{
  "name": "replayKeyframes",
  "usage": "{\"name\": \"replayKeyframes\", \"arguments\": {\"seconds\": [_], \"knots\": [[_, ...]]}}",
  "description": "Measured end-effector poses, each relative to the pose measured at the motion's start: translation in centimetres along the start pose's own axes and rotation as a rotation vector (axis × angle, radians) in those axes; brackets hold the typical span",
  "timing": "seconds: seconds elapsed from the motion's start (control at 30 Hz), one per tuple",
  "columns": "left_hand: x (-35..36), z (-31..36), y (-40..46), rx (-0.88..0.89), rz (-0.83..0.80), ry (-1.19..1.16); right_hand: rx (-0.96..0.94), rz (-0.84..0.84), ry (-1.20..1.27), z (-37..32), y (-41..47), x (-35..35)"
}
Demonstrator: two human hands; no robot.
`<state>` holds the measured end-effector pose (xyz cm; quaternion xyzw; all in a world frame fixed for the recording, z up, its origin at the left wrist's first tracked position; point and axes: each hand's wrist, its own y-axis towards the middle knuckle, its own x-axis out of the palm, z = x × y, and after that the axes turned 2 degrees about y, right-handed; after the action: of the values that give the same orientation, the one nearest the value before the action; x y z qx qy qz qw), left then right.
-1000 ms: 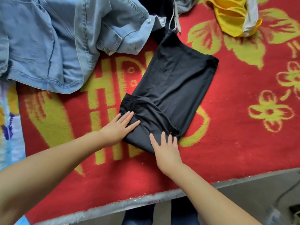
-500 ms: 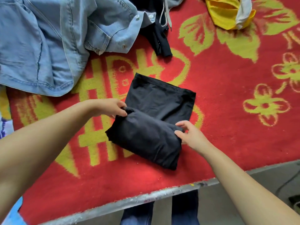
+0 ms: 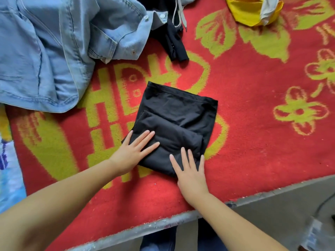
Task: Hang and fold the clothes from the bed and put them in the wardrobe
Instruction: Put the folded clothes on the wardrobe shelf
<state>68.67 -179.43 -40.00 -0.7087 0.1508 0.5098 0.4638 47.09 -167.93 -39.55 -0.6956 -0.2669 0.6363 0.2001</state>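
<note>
I press both hands flat on the black garment [image 3: 178,124], which lies folded into a rough square on the red blanket [image 3: 253,142] near the bed's front edge [image 3: 163,223]. My left hand [image 3: 133,153] rests on its near left corner, fingers straight and spread, pointing up and to the right across the cloth. My right hand [image 3: 190,171] lies on its near right corner, fingers straight and apart, tips on the fabric, palm partly on the blanket. Neither grip holds anything; both are fully open and only pressing down. The upper fold of the garment sits as a thicker band just beyond my fingertips, with a flatter layer showing past it.

A denim jacket [image 3: 54,51] lies crumpled at the far left, well apart from the folded piece. Just right of it lies another dark garment [image 3: 174,42] with a pale drawstring [image 3: 181,13]. A yellow garment [image 3: 252,9] lies at the far right edge of the view. The blanket bears yellow-green flowers and letters
</note>
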Motion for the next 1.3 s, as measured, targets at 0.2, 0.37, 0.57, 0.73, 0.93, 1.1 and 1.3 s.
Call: {"name": "replayKeyframes", "arguments": {"seconds": [0.2,0.37,0.57,0.73,0.93,1.1,1.3], "knots": [[-3.9,1.3,-1.1,0.056,-0.472,-0.307,-0.236,-0.263,0.294,2.7,-0.6,-6.0],[-11.5,-4.1,-0.7,-0.04,-0.591,-0.967,-0.247,-0.428,0.536,8.2,1.5,-15.1],[-11.2,-9.2,6.9,-0.494,-0.091,-0.778,0.21,0.171,0.575,9.8,7.8,-16.4],[-7.1,-1.8,6.7,-0.333,0.267,-0.406,0.126,0.447,0.494,5.1,5.6,-11.6],[-0.5,3.7,3.7,-0.162,0.104,-0.214,0.05,0.157,0.042,2.0,3.2,-3.1],[-1.3,2.3,5.3,-0.273,0.075,-0.209,0.074,0.17,-0.099,2.9,6.5,-5.2],[-7.2,0.7,4.4,-0.307,-0.019,-0.367,-0.035,0.047,-0.124,3.8,6.0,-12.7]]}}
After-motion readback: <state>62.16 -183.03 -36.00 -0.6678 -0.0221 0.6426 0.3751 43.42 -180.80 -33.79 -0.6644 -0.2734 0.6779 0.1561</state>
